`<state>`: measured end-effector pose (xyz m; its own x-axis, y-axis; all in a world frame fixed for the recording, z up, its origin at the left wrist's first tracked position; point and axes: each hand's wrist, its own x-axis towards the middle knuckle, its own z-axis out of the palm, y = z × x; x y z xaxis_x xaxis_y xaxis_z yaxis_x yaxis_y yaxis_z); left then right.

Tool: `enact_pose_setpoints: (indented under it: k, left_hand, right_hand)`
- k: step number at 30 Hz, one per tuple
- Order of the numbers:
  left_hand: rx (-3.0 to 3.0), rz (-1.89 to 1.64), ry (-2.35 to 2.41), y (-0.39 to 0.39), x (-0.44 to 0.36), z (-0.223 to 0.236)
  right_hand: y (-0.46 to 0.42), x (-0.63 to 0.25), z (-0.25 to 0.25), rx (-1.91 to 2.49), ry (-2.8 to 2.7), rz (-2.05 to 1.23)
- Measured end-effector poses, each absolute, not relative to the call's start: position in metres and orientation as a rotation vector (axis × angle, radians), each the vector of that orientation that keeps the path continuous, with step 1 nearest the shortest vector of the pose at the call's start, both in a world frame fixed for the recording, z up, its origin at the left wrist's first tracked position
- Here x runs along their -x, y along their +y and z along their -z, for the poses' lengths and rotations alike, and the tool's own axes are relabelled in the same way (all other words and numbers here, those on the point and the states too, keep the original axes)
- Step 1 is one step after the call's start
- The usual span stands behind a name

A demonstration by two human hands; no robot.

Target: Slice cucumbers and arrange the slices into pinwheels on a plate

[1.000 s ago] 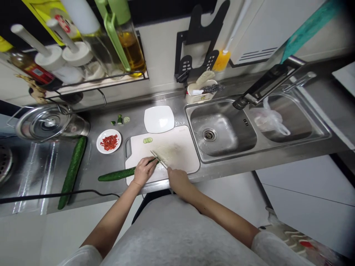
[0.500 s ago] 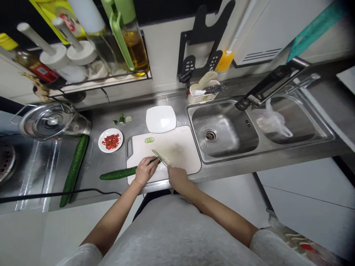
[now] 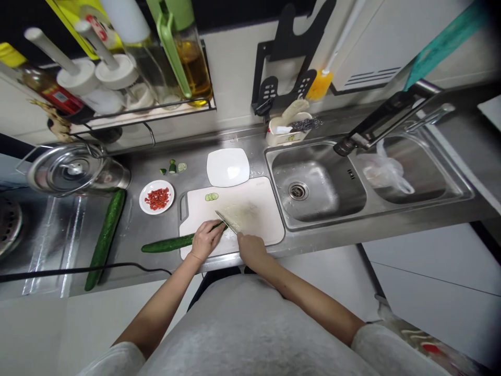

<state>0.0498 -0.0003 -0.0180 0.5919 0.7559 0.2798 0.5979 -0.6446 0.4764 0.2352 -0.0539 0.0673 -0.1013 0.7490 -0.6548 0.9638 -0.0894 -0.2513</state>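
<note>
Our left hand (image 3: 206, 240) grips a cucumber (image 3: 168, 244) partly on the board (image 3: 263, 201) — our right hand (image 3: 252, 249) grasps a knife (image 3: 228, 224) beside it.

A pale wall (image 3: 235, 73) rises behind a stainless-steel counter (image 3: 129, 224) with a two-basin sink (image 3: 329, 193); pale flooring (image 3: 35, 334) lies below.

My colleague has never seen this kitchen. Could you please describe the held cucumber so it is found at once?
Find the white cutting board left of the sink. Across its left edge lies a long green cucumber, reaching out over the counter. Unlike the other cucumber near the pot, it is under the left hand.
</note>
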Motion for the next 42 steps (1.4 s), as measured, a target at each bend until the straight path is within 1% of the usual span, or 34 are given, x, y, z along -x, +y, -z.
enact_pose_setpoints:
  k: [11,17,27,35,39,42]
  left_hand:
    - [-2.496,-0.679,1.101,0.0,-0.05,0.018]
    - [-2.46,-0.694,1.101,0.001,-0.05,0.017]
    - [-2.448,-0.715,1.104,0.002,-0.051,0.016]
    - [-2.423,-0.642,1.186,0.004,-0.054,0.011]
    - [-2.305,-0.623,1.271,0.004,-0.057,0.01]
    - [-2.031,-0.737,1.462,0.008,-0.059,0.007]
  right_hand:
    - [-0.054,-0.237,-0.056,-1.874,1.888,0.975]
    - [-0.058,-0.247,-0.052,-1.946,1.894,0.871]
    - [-0.06,-0.262,-0.061,-1.983,1.879,0.733]
    - [-0.065,-0.276,-0.063,-1.987,1.918,0.628]
    - [-0.067,-0.285,-0.064,-2.046,1.915,0.529]
    - [-0.068,-0.292,-0.062,-2.127,1.96,0.418]
